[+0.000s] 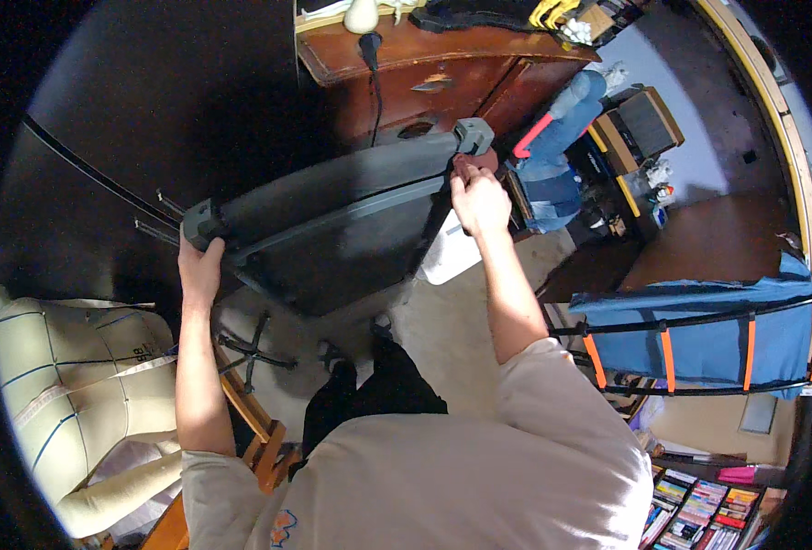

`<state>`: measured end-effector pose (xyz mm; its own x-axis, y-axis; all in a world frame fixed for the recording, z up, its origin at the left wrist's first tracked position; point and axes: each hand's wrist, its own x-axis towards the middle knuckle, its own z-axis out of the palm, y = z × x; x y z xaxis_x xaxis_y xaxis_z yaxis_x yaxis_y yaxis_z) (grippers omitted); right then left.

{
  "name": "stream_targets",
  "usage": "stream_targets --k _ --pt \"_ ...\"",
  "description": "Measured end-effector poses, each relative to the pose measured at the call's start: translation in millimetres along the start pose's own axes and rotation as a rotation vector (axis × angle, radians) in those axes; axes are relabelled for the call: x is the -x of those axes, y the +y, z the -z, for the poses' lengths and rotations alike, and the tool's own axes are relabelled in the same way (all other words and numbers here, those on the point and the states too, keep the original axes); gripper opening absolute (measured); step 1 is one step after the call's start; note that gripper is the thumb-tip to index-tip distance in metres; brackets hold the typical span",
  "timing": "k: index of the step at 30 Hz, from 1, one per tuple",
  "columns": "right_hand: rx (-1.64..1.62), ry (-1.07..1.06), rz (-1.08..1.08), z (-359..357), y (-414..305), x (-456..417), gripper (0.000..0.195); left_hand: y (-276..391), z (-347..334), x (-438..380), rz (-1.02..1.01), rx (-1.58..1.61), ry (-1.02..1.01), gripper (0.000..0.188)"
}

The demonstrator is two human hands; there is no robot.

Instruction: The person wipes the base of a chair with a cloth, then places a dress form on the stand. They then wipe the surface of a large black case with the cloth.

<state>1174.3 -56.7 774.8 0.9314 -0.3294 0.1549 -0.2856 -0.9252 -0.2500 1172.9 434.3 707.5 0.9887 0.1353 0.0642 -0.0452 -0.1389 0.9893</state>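
Observation:
A long grey retractable roller unit (337, 172) with a dark fabric-like sheet (351, 254) below it spans the space in front of me. My left hand (199, 265) is closed on the dark end cap (203, 223) at its left end. Near the other end, just below a lighter grey end cap (473, 136), my right hand (480, 199) pinches a small reddish piece (462, 167); what that piece is, I cannot tell. A rounded reddish-brown part shows behind those fingers.
A reddish-brown wooden cabinet (412, 75) stands ahead, a black cable (377, 103) hanging down its front. At left is a padded dress form (89, 378). Blue fabric with orange straps (705, 344) is at right. A white bin (450, 254) and a wheeled black base (254, 350) are on the floor.

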Motion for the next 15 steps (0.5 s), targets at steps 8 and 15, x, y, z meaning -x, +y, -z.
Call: stream_targets --k 8,15 --pt "-1.320 0.038 -0.719 -63.9 80.7 116.1 0.045 15.6 -3.2 11.4 0.002 -0.031 0.032 0.062" --pt "-0.134 0.421 0.350 -13.9 21.0 36.4 0.043 29.9 -6.2 16.6 -0.002 -0.155 0.021 0.061"
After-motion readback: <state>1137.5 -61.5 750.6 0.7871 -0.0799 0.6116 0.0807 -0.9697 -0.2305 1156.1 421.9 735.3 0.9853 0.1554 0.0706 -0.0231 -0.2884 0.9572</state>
